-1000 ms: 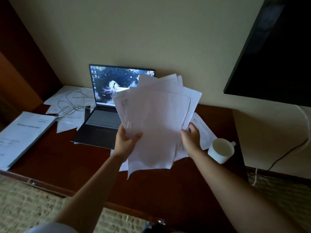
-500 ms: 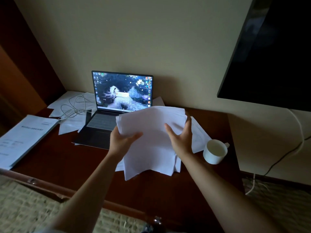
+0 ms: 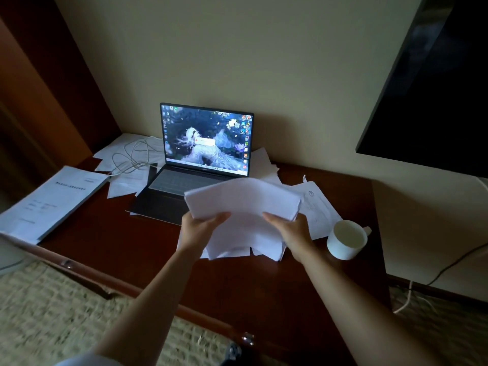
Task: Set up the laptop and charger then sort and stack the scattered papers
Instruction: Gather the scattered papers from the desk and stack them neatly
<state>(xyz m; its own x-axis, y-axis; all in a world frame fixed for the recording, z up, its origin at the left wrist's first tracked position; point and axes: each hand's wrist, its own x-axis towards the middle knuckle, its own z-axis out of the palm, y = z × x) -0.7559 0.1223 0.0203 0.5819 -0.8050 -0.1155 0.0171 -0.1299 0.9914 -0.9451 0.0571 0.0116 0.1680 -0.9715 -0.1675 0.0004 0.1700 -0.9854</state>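
Now left hand (image 3: 200,231), right hand (image 3: 291,231) grip paper sheaf (image 3: 243,199).

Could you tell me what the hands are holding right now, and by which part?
Both hands, left and right, grip a loose sheaf of white papers by its near edge.

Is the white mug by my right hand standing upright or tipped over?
Upright. The white mug stands on the desk with its round mouth facing up, just right of the right hand. Nothing shows inside it.

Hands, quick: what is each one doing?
Left hand: holding the stack of papers by its left side.
Right hand: holding the same stack's right side.
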